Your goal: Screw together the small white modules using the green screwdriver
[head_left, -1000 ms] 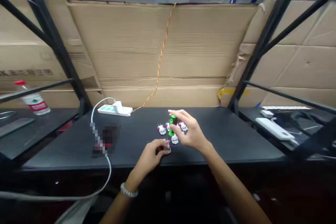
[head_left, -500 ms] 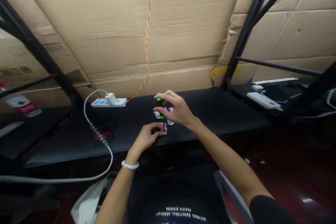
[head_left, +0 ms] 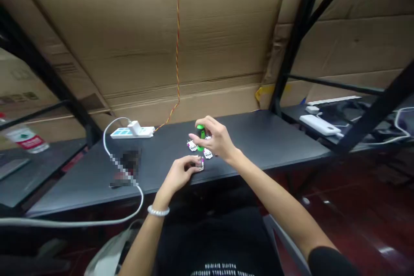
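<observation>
My left hand (head_left: pixel 181 172) is closed around a small white-and-purple part (head_left: pixel 202 164), pinching it near the table's front edge. Above it, my right hand (head_left: pixel 216 138) has its fingers around a green-and-black screwdriver (head_left: pixel 201 133), which stands upright. Its shaft points down at the part in my left hand; whether the tip touches a screw is too small to tell. Just behind lie more of these white-and-purple parts, one (head_left: pixel 192 145) left of the screwdriver and another (head_left: pixel 208 154) below my right hand. My right hand hides others partly.
A white power strip (head_left: pixel 132 133) with a plugged-in adapter lies at the table's back left. Its white cable (head_left: pixel 141 200) loops over the front edge. A blurred dark object (head_left: pixel 129 164) is on the left. Cardboard (head_left: pixel 145 51) walls the back, and black posts (head_left: pixel 291 51) flank the table.
The camera view has tipped down and shifted, showing more of my arms and shirt. The screwdriver has come over the part in my left hand; both hands keep their holds.
</observation>
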Demonstrator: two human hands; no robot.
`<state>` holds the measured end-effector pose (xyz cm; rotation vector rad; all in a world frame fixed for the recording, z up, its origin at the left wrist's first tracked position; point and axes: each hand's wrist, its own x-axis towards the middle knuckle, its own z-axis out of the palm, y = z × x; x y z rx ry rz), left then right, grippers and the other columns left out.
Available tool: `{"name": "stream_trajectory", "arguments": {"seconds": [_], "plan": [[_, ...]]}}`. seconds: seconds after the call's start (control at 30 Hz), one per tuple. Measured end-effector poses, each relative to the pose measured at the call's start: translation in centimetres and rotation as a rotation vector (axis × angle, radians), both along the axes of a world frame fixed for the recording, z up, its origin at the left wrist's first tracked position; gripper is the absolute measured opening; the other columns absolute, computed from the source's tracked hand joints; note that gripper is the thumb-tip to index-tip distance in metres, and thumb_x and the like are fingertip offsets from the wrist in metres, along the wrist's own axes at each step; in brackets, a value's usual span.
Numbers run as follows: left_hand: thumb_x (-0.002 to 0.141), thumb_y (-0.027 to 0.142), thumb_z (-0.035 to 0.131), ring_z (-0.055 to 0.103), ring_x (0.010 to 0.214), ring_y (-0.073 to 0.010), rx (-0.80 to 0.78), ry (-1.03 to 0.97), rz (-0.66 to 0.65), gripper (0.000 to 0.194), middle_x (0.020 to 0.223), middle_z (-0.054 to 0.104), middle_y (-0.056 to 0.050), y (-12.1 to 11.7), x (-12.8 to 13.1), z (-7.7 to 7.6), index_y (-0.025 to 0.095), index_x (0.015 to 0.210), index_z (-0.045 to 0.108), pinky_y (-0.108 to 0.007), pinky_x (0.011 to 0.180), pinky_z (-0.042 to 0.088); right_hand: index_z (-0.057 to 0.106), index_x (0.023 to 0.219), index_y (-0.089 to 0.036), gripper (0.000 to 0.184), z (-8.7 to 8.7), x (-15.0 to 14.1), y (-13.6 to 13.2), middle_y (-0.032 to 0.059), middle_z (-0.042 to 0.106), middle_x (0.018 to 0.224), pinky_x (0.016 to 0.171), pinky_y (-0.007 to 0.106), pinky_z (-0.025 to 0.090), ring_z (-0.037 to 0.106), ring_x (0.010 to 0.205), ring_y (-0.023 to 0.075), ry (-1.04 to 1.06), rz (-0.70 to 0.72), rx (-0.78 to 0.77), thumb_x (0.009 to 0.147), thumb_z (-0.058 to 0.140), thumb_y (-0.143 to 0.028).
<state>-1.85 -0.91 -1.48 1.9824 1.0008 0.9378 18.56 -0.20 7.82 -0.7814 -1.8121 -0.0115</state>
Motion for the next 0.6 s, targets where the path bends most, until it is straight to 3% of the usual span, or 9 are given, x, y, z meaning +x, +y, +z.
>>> {"name": "stream_trajectory", "arguments": {"seconds": [0.2, 0.47, 0.6], "plan": [[0.085, 0.019, 0.076, 0.077, 0.116, -0.0305, 0.03, -0.007, 0.014, 0.009, 0.114, 0.085, -0.008, -0.3, 0.2, 0.0, 0.021, 0.093, 0.081, -0.042, 0.101, 0.061, 0.07, 0.097, -0.022, 0.014, 0.0, -0.4, -0.3, 0.0007, 0.062, 0.088, 0.068, 0.026, 0.046, 0.055, 0.068, 0.0134, 0.002, -0.063, 0.033, 0.096, 0.072, -0.036], [0.087, 0.014, 0.074, 0.078, 0.112, -0.0282, 0.056, 0.004, 0.009, 0.012, 0.114, 0.084, -0.007, -0.5, 0.4, 0.0, 0.021, 0.093, 0.08, -0.038, 0.096, 0.061, 0.069, 0.091, -0.024, 0.011, 0.5, -1.0, -0.4, 0.0001, 0.064, 0.087, 0.059, 0.026, 0.037, 0.052, 0.064, 0.0135, -0.059, -0.253, -0.033, 0.093, 0.07, -0.035], [0.087, 0.014, 0.074, 0.077, 0.111, -0.0275, 0.06, 0.01, 0.004, 0.01, 0.114, 0.083, -0.008, -0.4, 0.5, -0.1, 0.02, 0.093, 0.08, -0.038, 0.095, 0.061, 0.07, 0.091, -0.023, 0.011, 0.5, -1.1, -0.7, 0.0002, 0.066, 0.086, 0.06, 0.026, 0.039, 0.053, 0.064, 0.0131, -0.029, -0.227, -0.014, 0.093, 0.071, -0.034]]}}
